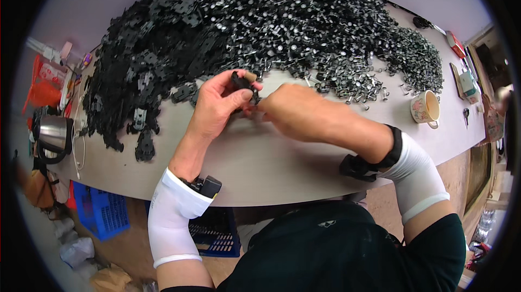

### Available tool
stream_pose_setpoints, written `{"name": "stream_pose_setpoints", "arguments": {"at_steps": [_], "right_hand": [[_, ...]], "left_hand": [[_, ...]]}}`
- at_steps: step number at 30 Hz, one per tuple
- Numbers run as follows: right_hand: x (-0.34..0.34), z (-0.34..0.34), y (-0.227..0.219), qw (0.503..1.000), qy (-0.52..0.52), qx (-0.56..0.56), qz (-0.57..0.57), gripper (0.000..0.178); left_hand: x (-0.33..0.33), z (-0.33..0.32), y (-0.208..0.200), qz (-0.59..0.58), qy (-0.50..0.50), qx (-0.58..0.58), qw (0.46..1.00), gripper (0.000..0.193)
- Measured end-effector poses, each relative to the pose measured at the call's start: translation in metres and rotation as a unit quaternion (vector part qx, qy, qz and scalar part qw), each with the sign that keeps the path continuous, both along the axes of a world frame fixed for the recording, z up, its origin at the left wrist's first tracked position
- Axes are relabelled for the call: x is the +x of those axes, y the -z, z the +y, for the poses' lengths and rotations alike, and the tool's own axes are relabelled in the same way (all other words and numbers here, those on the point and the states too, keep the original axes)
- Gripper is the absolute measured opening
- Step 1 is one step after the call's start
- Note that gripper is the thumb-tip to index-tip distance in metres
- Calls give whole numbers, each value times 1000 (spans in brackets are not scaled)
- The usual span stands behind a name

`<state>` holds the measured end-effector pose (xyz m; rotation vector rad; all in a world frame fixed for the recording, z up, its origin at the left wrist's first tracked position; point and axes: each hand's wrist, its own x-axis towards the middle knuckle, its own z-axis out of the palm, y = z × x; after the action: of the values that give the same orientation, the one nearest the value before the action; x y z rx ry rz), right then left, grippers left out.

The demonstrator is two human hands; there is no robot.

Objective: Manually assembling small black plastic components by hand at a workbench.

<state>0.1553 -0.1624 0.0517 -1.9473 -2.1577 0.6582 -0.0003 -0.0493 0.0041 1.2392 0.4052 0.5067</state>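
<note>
My left hand is closed around a small black plastic part, held up above the table's middle. A tan cover wraps one of its fingertips. Right beside that part, my right hand has its fingers curled together, slightly blurred; what they pinch, if anything, is hidden. Behind the left hand lies a heap of flat black plastic parts. Small metal pieces with round heads and shanks form a heap beyond the right hand.
A mug stands on the table at the right, with keys farther right. At the left edge are a metal kettle and a white cable. A blue crate sits below the table's left side.
</note>
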Motion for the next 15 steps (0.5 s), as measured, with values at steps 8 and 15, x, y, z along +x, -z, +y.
{"name": "stream_pose_setpoints", "arguments": {"at_steps": [8,15], "right_hand": [[36,-3,20,997,-7,79,0,11],[36,-10,9,981,106,43,158,13]], "left_hand": [[4,6,2,-33,23,-21,999,30],[-1,5,2,-39,7,-1,999,33]]}}
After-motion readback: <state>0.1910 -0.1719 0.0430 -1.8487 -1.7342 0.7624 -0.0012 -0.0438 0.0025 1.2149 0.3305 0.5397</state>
